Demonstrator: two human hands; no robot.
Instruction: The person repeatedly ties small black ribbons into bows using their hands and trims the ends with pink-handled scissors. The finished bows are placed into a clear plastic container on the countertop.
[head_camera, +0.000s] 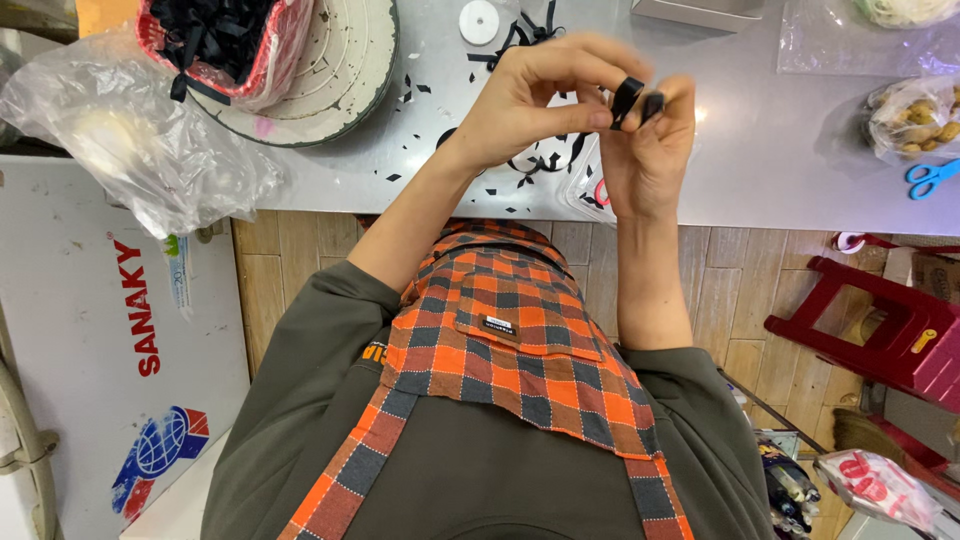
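Note:
My left hand (525, 100) and my right hand (645, 150) meet above the grey table's (760, 150) near edge. Between them they pinch a small black ribbon piece (628, 100), folded between the fingertips of both. On the table under the hands lie black ribbon scraps (535, 160) and small black snippets. My orange and grey checked apron (510, 330) fills the lower middle of the view.
A round woven tray (345, 70) at the back left holds a red and white bag of black ribbons (225, 35). A clear plastic bag (130, 130) sits on a white chest freezer (80, 330). Blue scissors (930, 178), a bag of brown lumps (915, 115), and a red stool (880, 320) are at the right.

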